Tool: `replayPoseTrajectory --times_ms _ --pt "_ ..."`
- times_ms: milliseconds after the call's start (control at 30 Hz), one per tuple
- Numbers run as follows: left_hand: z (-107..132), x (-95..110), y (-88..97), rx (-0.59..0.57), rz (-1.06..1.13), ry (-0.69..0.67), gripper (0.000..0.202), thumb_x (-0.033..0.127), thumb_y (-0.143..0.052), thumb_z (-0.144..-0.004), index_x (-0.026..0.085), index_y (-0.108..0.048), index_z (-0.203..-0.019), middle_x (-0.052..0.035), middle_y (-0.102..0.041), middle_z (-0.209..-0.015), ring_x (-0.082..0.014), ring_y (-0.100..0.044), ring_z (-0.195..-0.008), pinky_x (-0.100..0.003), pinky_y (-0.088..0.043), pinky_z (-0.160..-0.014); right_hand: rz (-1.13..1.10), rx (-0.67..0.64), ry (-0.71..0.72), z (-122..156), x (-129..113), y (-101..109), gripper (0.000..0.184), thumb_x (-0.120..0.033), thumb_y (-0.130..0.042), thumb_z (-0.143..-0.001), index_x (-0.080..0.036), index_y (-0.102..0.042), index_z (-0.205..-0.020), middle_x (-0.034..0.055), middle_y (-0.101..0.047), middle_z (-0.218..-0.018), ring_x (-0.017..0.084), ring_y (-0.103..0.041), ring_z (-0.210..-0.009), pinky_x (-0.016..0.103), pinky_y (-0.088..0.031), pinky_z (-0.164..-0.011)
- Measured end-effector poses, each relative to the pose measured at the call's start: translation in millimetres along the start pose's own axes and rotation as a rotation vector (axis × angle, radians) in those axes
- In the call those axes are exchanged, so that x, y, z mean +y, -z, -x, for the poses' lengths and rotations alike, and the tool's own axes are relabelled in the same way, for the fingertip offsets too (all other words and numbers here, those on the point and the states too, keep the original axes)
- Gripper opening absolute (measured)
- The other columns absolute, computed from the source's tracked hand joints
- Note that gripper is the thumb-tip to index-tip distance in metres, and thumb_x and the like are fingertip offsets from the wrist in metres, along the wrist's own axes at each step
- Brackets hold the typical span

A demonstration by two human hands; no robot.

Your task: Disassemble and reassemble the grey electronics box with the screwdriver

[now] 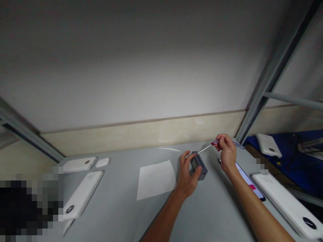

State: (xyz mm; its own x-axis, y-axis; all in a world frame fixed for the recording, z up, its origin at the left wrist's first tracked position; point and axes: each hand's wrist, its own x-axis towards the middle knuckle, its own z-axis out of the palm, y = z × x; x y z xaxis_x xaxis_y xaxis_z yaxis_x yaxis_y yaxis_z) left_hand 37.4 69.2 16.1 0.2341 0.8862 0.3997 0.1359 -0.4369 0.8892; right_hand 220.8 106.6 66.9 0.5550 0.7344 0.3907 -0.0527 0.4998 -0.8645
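My left hand (188, 174) grips a small dark grey box (202, 168) with a slotted side and a darker panel on its face. The box rests on the grey table, tilted a little. In my right hand (226, 153) is a screwdriver (215, 142) with a red-and-clear handle, closed in my fingers. Its thin shaft points left and down, and the tip reaches the box's far top end. Whether it sits in a screw or hole is too small to tell.
A sheet of white paper (156, 179) lies left of the box. Beneath my right forearm is a lit phone (252, 185), beside a long white device (282, 201). More white devices (85, 193) lie at the left. Metal posts (267, 84) flank the table; a wall stands behind.
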Motion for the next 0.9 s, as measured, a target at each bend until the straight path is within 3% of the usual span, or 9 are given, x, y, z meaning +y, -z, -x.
replayPoseTrajectory --times_ms 133,300,567,733,900 --pt "-5 -5 -3.0 0.16 -0.075 -0.056 0.024 0.038 -0.053 -0.101 0.024 -0.071 -0.11 -0.0093 -0.06 -0.128 -0.025 -0.053 -0.129 -0.048 -0.039 -0.117 0.037 -0.043 -0.016 6 4 -6 0.036 -0.056 -0.07 -0.086 -0.021 -0.063 -0.081 -0.0034 -0.052 -0.061 0.013 -0.044 -0.053 0.026 -0.03 -0.05" --pt "-13 -12 -3.9 0.291 -0.097 -0.137 0.019 0.036 -0.06 -0.099 0.022 -0.072 -0.096 -0.0079 -0.068 -0.106 -0.0232 -0.062 -0.108 -0.042 -0.05 -0.099 0.14 -0.095 0.037 10 11 -7 0.036 -0.056 -0.065 -0.09 -0.021 -0.064 -0.083 -0.0028 -0.051 -0.065 0.014 -0.044 -0.058 0.028 -0.031 -0.053" --pt "-16 -16 2.5 0.286 -0.116 -0.164 0.015 0.028 -0.063 -0.097 0.02 -0.072 -0.088 -0.0053 -0.07 -0.091 -0.0204 -0.063 -0.092 -0.034 -0.05 -0.083 0.276 -0.13 0.077 13 8 -5 0.033 -0.052 -0.055 -0.098 -0.022 -0.064 -0.089 -0.0023 -0.051 -0.067 0.017 -0.048 -0.063 0.03 -0.031 -0.058" --pt "-16 -20 2.5 0.278 -0.097 -0.149 0.013 0.026 -0.065 -0.095 0.02 -0.074 -0.088 -0.0045 -0.07 -0.089 -0.02 -0.063 -0.089 -0.032 -0.05 -0.08 0.343 -0.146 0.117 16 4 -6 0.033 -0.051 -0.053 -0.1 -0.022 -0.064 -0.091 -0.0015 -0.053 -0.069 0.017 -0.049 -0.065 0.03 -0.033 -0.059" --pt "-17 -18 3.1 0.262 -0.078 -0.127 0.015 0.024 -0.064 -0.095 0.021 -0.074 -0.084 -0.004 -0.071 -0.088 -0.0203 -0.063 -0.09 -0.033 -0.05 -0.083 0.315 -0.167 0.149 19 3 -9 0.028 -0.047 -0.053 -0.101 -0.023 -0.064 -0.109 -0.0019 -0.053 -0.072 0.016 -0.048 -0.063 0.029 -0.034 -0.057"
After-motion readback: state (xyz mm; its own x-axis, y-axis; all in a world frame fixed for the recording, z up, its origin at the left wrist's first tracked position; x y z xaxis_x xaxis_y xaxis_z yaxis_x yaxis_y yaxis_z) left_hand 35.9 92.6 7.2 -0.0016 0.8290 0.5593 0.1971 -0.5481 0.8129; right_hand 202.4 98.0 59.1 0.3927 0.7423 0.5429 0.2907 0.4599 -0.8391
